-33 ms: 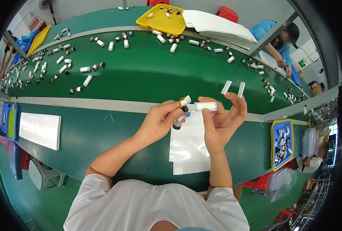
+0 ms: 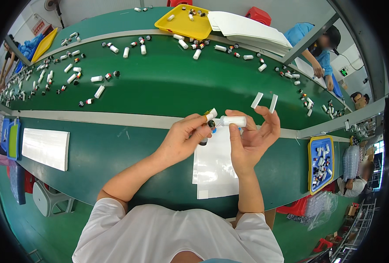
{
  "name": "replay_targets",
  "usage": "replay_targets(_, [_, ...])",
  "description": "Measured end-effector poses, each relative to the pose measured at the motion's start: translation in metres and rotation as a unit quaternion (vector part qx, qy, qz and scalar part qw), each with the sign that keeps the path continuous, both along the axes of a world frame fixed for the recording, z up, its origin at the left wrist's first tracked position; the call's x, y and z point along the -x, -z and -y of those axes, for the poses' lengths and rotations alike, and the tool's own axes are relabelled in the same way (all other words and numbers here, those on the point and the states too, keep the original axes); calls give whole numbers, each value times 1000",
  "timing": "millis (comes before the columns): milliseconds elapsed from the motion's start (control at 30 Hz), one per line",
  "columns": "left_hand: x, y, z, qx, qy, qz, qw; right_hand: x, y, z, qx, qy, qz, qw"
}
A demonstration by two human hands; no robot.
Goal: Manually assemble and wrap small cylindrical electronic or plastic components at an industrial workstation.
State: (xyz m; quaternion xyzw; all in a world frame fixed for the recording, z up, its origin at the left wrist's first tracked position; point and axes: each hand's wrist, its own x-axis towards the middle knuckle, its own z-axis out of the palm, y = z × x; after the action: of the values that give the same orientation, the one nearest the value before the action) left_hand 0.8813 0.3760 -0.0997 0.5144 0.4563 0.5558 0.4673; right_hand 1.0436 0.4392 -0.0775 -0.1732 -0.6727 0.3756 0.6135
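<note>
Above the white sheets, my right hand (image 2: 252, 142) is closed, with thumb and fingers pinching a small white bottle (image 2: 234, 121) held sideways. Two narrow white strips, one (image 2: 257, 100) and another (image 2: 273, 103), stand up from its raised fingertips. Opposite the bottle's neck, the fingers of my left hand (image 2: 183, 136) close on several small pieces. Among these are a white-ended piece with a yellowish part (image 2: 211, 115) and a black cap (image 2: 211, 124). A dark round end (image 2: 203, 141) shows under those fingers, the rest of it covered. Whether the bottle touches these pieces I cannot tell.
White sheets (image 2: 216, 171) lie before me, more (image 2: 45, 149) to the left. Small bottles and caps scatter over the green surface (image 2: 159, 87) beyond a pale rail (image 2: 137, 122). A blue-and-yellow tray (image 2: 310, 171) stands right. Across, a person in blue (image 2: 300, 33) works.
The dark round end under my left fingers has drawn slightly further behind them. My right hand has shifted a little to the left.
</note>
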Motion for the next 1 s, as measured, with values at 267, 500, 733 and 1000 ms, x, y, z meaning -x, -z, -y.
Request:
replay_targets(267, [-15,5,-2,-109,-104,-196,969,-2,18,0,-213,84,153,961])
replay_targets(500, [-1,3,-10,84,45,179,979,-12,18,-7,-193,91,152,965])
replay_targets(733, [-6,15,-19,201,194,402,872,-20,11,-16,-25,-23,0,999])
replay_targets(1000, [-24,10,-19,189,153,391,888,-44,16,-17,158,-4,-43,986])
